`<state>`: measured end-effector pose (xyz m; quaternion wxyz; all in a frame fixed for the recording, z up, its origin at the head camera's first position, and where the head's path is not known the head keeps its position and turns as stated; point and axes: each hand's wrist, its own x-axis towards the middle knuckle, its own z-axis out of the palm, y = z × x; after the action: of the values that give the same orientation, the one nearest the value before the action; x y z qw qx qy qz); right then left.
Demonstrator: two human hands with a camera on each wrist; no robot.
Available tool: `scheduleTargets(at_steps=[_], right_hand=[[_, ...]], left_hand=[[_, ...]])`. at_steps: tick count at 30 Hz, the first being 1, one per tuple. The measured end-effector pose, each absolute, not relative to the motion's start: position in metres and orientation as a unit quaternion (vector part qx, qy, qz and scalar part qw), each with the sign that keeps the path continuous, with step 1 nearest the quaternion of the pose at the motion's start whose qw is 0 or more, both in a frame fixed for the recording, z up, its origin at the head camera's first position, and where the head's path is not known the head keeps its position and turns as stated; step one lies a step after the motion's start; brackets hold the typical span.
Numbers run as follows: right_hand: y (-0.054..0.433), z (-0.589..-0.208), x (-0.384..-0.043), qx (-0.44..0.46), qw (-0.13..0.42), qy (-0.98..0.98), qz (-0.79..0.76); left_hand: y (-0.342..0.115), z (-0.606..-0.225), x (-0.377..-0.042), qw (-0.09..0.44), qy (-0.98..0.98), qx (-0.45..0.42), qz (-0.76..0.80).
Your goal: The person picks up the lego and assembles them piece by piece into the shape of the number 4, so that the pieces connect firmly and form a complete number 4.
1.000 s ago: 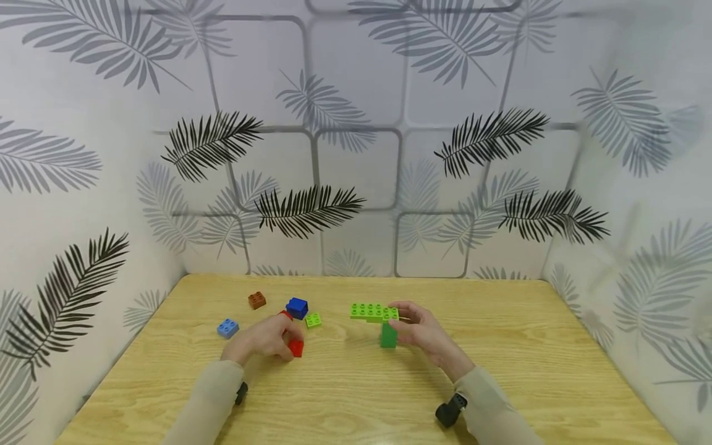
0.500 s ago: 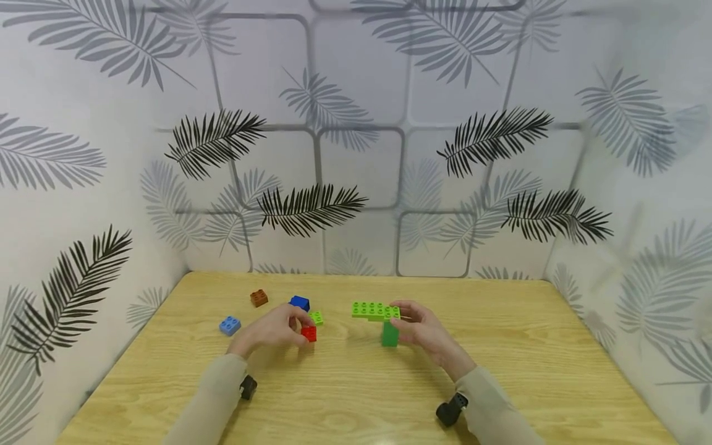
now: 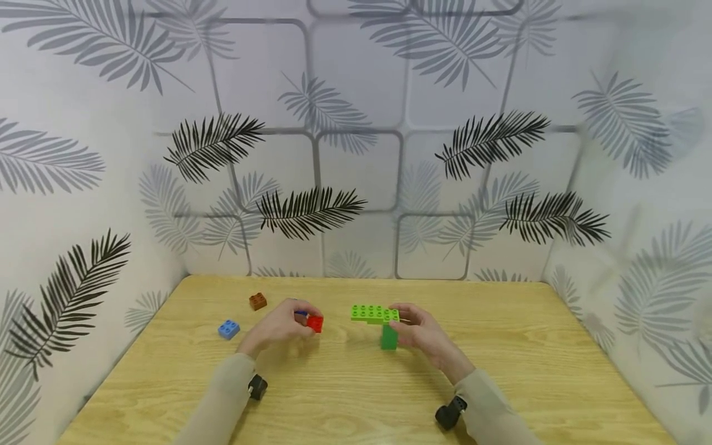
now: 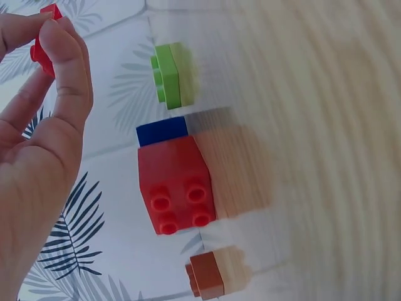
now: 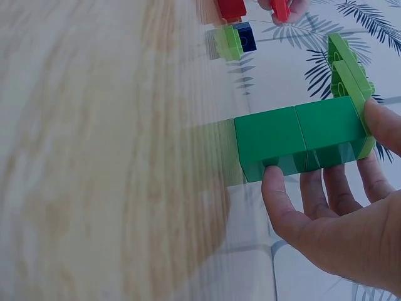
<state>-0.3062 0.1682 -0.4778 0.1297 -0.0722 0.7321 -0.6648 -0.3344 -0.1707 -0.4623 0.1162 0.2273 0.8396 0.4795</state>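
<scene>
My left hand pinches a small red toy brick between thumb and fingers, raised above the table. The left wrist view shows the same brick at its upper left. My right hand holds an upright build of toy bricks. Two stacked dark green bricks form its column, with lime bricks on top reaching out to the left. In the right wrist view the column's foot meets the tabletop, and fingers touch its side.
Beyond the left hand are a larger red brick, a dark blue brick and a lime brick. A brown brick and a light blue brick lie farther left on the wooden table. Patterned walls enclose it.
My left hand has moved right and away from me with the small red brick, coming in front of the blue and lime bricks. The right hand and its build have stayed in place.
</scene>
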Motion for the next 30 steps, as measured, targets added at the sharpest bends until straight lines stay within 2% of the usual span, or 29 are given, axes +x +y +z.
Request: scheduleTargets(at_steps=[11,23,30], right_hand=[[0.167,-0.475,-0.305,-0.073,0.137,0.727,-0.669],[0.166,-0.474,-0.305,-0.079,0.142,0.728,-0.666],[0.165,-0.476,-0.307,-0.072,0.140,0.723,-0.672]], left_hand=[[-0.147,-0.461,-0.333,0.065,0.842,0.231,0.483],[-0.118,-0.462,-0.329,0.050,0.839,0.212,0.498],[-0.102,-0.463,-0.327,0.062,0.827,0.206,0.520]])
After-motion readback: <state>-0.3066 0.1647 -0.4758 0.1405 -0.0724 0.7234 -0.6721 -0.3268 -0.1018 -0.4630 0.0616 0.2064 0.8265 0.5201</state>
